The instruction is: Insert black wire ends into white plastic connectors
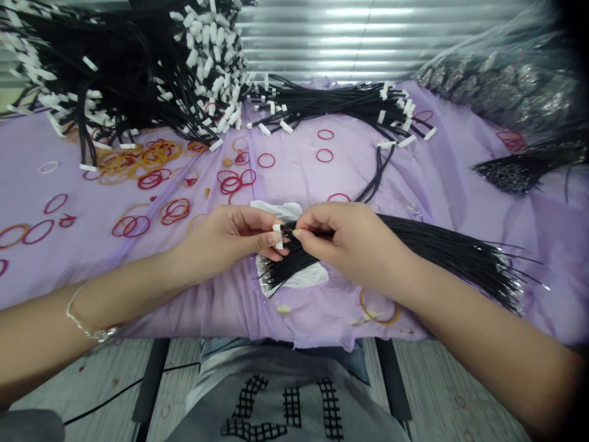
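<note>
Between the thumb and fingers of my left hand (234, 236) is a small white connector (278, 236). My right hand (345, 230) pinches the end of a black wire right beside the connector, thumb against forefinger. Whether the wire's tip sits inside the connector is too small to tell. Under both hands lies a thick bundle of black wires (442, 252), its bare metal ends fanned out at the right and more ends at the left. A crumpled white sheet (313, 276) lies beneath the bundle's left end.
A big heap of black cables with white connectors (207, 55) stands at the back left, a smaller bundle (322, 101) at back centre. Red and yellow rubber bands (159, 153) are scattered on the purple cloth (221, 276). Clear plastic bag (501, 86) and dark wires (515, 169) lie at right.
</note>
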`<state>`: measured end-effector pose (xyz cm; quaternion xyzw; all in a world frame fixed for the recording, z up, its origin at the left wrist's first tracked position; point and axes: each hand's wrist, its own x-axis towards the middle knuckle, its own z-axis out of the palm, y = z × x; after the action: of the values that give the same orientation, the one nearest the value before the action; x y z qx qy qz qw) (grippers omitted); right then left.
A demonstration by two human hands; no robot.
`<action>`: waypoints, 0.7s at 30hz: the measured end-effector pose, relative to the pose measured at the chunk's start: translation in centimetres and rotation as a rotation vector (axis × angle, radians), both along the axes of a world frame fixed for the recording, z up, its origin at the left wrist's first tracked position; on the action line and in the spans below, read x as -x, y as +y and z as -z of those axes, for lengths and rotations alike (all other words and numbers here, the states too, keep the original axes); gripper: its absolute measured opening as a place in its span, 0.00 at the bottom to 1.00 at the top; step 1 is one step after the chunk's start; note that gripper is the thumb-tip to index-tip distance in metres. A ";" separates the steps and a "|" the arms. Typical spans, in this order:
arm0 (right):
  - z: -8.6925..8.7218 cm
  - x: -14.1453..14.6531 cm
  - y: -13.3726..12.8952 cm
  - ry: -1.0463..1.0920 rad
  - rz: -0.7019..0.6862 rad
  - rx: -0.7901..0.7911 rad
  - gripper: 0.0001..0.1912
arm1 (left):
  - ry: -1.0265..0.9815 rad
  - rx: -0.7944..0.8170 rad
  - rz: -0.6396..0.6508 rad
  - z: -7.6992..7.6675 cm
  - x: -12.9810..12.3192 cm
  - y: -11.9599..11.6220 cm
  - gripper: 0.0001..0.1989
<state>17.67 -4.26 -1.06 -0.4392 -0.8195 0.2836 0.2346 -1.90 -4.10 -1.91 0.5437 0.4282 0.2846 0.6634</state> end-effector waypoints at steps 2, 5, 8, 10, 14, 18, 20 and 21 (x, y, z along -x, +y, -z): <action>0.0 0.0 0.1 -0.010 -0.018 -0.005 0.07 | 0.002 -0.003 0.001 0.1 0.0 0.0 0.05; -0.1 -0.1 0.1 -0.009 -0.040 0.005 0.07 | 0.008 0.000 0.005 0.1 0.0 0.0 0.07; -0.2 -0.1 0.1 -0.005 -0.040 0.029 0.05 | 0.008 0.001 0.015 0.1 -0.1 0.0 0.06; -0.2 -0.1 0.1 -0.014 -0.030 0.047 0.05 | 0.009 0.000 0.014 0.0 -0.2 0.0 0.06; -0.4 0.0 0.0 -0.034 -0.020 0.056 0.06 | 0.002 0.010 0.008 -0.1 -0.2 0.0 0.06; -0.4 0.0 0.0 -0.046 -0.018 0.050 0.07 | -0.005 0.012 0.013 -0.1 -0.2 0.0 0.06; -0.5 0.0 0.1 -0.049 -0.013 0.050 0.07 | -0.002 0.006 0.012 -0.1 -0.2 0.0 0.06; -0.5 0.0 0.1 -0.051 -0.011 0.053 0.07 | 0.002 0.003 0.010 -0.1 -0.2 0.0 0.06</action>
<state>17.71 -4.16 -0.60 -0.4481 -0.8198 0.2951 0.2003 -1.71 -4.09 -1.85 0.5449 0.4266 0.2799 0.6654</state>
